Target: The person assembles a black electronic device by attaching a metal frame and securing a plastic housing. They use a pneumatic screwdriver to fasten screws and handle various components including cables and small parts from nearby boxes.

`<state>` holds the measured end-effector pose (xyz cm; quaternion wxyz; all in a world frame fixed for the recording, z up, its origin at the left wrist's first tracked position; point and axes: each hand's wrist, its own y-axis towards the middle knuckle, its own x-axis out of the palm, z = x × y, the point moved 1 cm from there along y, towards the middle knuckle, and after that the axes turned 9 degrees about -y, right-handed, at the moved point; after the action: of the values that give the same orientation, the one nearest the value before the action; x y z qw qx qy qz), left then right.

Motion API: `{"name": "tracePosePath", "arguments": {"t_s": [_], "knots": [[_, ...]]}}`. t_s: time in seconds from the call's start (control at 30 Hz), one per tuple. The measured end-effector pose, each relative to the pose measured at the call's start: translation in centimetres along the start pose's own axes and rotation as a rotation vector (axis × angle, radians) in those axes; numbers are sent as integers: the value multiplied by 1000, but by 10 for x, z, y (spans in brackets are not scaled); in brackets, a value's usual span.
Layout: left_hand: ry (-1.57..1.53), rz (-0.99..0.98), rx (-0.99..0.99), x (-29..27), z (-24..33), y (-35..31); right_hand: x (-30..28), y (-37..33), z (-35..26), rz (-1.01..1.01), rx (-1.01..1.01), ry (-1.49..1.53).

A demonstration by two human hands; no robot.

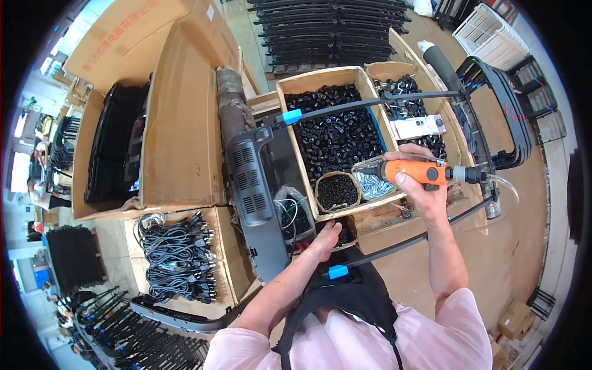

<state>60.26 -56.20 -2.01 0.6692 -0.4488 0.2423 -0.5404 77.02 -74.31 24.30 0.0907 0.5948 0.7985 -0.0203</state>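
My right hand (421,195) is wrapped round an orange pneumatic screwdriver (407,171), its tip pointing left above the box. A clear air hose (510,188) curves from its rear end. Lower down, my left hand (326,239) reaches to a small container of dark parts (346,233); its fingertips are partly hidden, so I cannot tell whether they grip anything. A black tubular frame lies across the bench, with a blue sleeve on its far bar (291,116) and another blue sleeve on its near bar (338,272). At its left end is a dark vented housing (246,179).
A wooden-edged box holds black caps (336,126), small black parts (338,190) and silver screws (374,185). A white box (418,127) lies on more hardware. Coiled cables (179,259) rest on a carton at left. Black frames (330,34) are stacked beyond.
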Motion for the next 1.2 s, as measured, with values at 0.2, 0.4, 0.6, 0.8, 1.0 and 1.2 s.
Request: {"name": "tracePosePath", "arguments": {"t_s": [0.2, 0.4, 0.6, 0.8, 1.0, 1.2], "knots": [[502, -297, 123, 24, 74, -40, -69, 6, 50, 60, 66, 22], [618, 227, 787, 47, 164, 53, -97, 11, 94, 62, 202, 96], [1357, 359, 553, 76, 194, 150, -120, 14, 118, -13, 293, 97], [1543, 437, 596, 84, 182, 186, -114, 33, 150, 1, 366, 228], [1042, 453, 701, 63, 186, 158, -51, 80, 223, 90, 362, 323], [859, 522, 590, 37, 186, 146, 7, 133, 290, 159, 426, 208]]}}
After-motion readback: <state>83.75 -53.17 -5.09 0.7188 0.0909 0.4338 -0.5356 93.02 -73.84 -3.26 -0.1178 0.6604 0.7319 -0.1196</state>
